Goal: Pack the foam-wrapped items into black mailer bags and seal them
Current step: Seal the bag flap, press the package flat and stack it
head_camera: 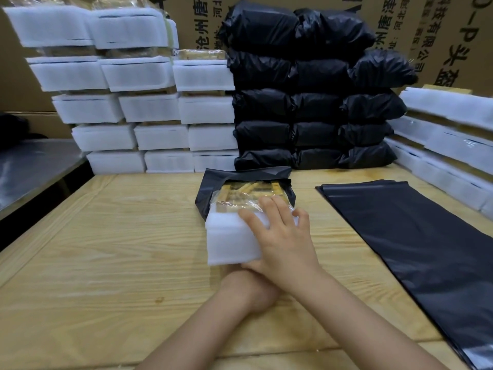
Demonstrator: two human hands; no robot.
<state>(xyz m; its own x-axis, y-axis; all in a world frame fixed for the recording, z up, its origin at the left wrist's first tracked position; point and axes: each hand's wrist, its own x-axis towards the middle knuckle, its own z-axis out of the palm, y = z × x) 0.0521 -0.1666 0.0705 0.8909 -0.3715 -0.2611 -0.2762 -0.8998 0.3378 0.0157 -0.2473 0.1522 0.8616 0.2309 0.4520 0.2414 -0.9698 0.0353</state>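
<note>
A foam-wrapped item (230, 236), with yellow-brown contents under clear plastic at its far end, lies on the wooden table (106, 236). Its far end is inside the mouth of a black mailer bag (213, 182); the white foam end sticks out towards me. My right hand (280, 233) rests on top of the item with fingers spread over the foam and plastic. My left hand (236, 275) is at the item's near end, mostly hidden beneath the right hand and the foam, so its fingers do not show.
Flat black mailer bags (413, 236) lie on the table to the right. Filled black bags (306, 108) are stacked at the back. Foam-wrapped items are stacked at the back left (133, 108) and along the right edge (440, 134). Cardboard boxes (202, 25) stand behind.
</note>
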